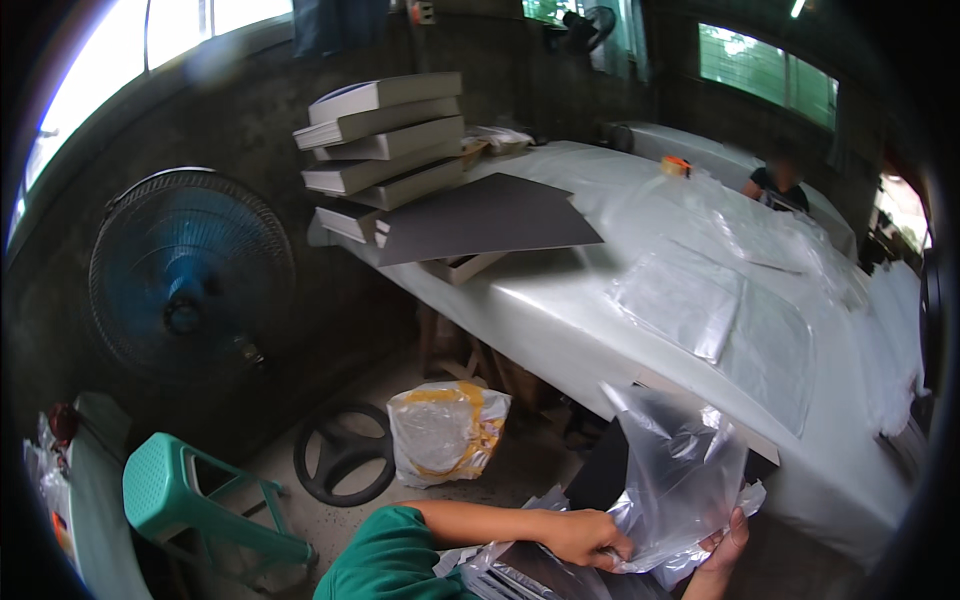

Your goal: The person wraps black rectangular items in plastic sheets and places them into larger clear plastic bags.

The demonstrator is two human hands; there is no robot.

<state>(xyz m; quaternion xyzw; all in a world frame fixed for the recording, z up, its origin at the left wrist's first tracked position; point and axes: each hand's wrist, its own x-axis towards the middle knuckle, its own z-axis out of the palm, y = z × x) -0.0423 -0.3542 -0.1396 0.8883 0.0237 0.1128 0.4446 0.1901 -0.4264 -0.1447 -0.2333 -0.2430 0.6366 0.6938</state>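
A clear plastic bag [680, 470] is stretched between my hands beside the table's near edge. My left hand [583, 538] is closed with its fingers on the bag's lower left edge. At the lower right edge, my right hand [728, 543] pinches the plastic, its thumb pointing up. A black board [602, 472] shows to the left of the bag; whether it is inside or behind the plastic I cannot tell. Under my left forearm, close to my body, lies a stack of plastic sleeves and dark sheets [515, 575], partly hidden.
The white-covered table [560, 310] bears piled thick boxes or books [385, 140], a large black sheet [490, 225] and flat clear bags [690, 300]. Left stand a fan [185, 270] and a green stool [165, 485]. A white-yellow sack [445, 435] sits on the floor. Another person [778, 188] sits far right.
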